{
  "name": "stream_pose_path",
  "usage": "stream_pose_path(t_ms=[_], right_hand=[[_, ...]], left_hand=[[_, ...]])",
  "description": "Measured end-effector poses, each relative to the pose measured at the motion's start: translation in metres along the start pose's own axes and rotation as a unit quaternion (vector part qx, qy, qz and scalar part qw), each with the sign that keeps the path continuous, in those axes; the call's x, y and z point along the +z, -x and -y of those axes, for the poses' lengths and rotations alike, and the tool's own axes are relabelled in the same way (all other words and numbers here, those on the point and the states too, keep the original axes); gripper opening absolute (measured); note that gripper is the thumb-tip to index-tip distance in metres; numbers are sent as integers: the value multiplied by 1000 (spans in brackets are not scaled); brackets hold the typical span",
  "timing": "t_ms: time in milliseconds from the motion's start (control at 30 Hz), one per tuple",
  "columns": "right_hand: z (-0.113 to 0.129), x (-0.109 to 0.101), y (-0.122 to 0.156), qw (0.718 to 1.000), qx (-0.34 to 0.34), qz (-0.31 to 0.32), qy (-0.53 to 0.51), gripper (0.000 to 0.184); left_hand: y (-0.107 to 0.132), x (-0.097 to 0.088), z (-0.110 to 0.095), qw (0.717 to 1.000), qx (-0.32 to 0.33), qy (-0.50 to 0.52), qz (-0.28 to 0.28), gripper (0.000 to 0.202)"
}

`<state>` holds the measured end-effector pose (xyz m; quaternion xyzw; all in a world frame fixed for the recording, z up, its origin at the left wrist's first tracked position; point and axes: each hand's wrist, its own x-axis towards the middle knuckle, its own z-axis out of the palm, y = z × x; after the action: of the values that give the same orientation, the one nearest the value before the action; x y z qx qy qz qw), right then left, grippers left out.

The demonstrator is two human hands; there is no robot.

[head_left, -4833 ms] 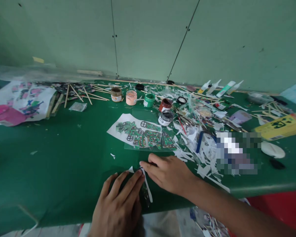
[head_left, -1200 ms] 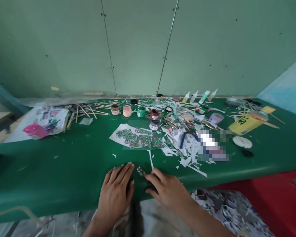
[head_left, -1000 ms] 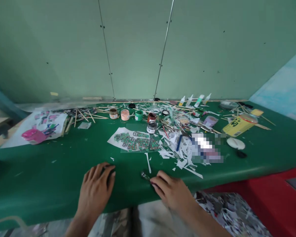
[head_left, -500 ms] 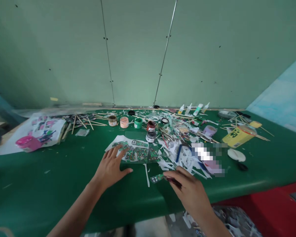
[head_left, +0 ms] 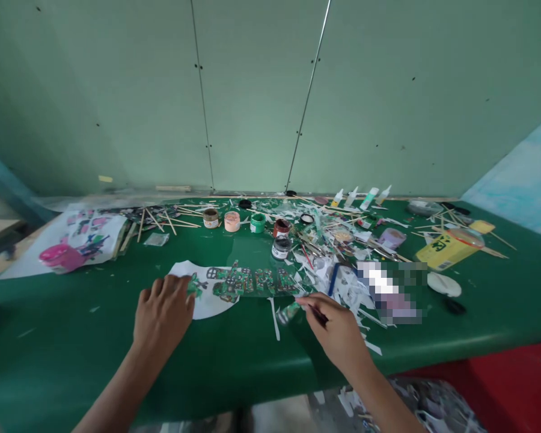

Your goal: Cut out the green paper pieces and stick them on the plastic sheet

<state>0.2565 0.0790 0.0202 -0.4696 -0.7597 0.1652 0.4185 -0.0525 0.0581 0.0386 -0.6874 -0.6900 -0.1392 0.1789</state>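
Observation:
My left hand (head_left: 165, 313) is palm down over the left edge of a white paper sheet (head_left: 214, 310), its fingers bent and the fingertips mostly hidden. A small green painted figure (head_left: 198, 284) shows on the sheet beside the thumb. Clear film with green and dark painted shapes (head_left: 255, 281) lies partly over the paper and reaches right. Between thumb and fingers, my right hand (head_left: 336, 325) grips a small painted piece of clear film (head_left: 289, 313). A dark handle (head_left: 316, 314) also shows within that hand; what tool it belongs to is hidden.
Open paint jars (head_left: 257, 223) stand behind the film. Paper scraps (head_left: 342, 279) and sticks are heaped to the right, near a yellow container (head_left: 448, 251). A pink jar (head_left: 62, 257) rests on a painted sheet at left. Small glue-type bottles (head_left: 369, 198) are at the back.
My left hand has moved left, and the white paper has slid left with it, exposing more paper. The painted film stays near the middle. My right hand keeps hold of the small piece.

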Motion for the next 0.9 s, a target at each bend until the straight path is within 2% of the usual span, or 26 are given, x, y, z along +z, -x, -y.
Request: stream_pose_path(t_ms=[67, 133, 200, 267, 333, 467, 567, 700, 900], right_hand=[[9, 3, -7, 1000, 17, 7, -19, 25], [20, 7, -17, 998, 43, 37, -36, 22], [30, 15, -29, 993, 72, 70, -55, 18], [35, 25, -46, 987, 108, 88, -79, 29], [35, 36, -69, 982, 139, 96, -82, 40], [26, 63, -126, 981, 138, 127, -52, 13], [18, 86, -159, 981, 115, 151, -37, 12], [8, 105, -171, 983, 97, 155, -4, 11], [-3, 111, -166, 982, 90, 164, 29, 13]], left_hand=[[-13, 3, -14, 999, 30, 31, 14, 35], [-26, 11, -32, 994, 73, 74, 43, 31], [-35, 20, -47, 988, 90, 107, 65, 28], [-40, 27, -53, 984, 92, 134, 79, 23], [-47, 31, -50, 979, 88, 162, 86, 19], [-79, 37, -32, 972, 42, 220, 68, 22], [-104, 45, -26, 970, -18, 243, 20, 23], [-106, 55, -31, 963, -34, 266, -1, 22], [-90, 55, -34, 962, -9, 271, 18, 21]])
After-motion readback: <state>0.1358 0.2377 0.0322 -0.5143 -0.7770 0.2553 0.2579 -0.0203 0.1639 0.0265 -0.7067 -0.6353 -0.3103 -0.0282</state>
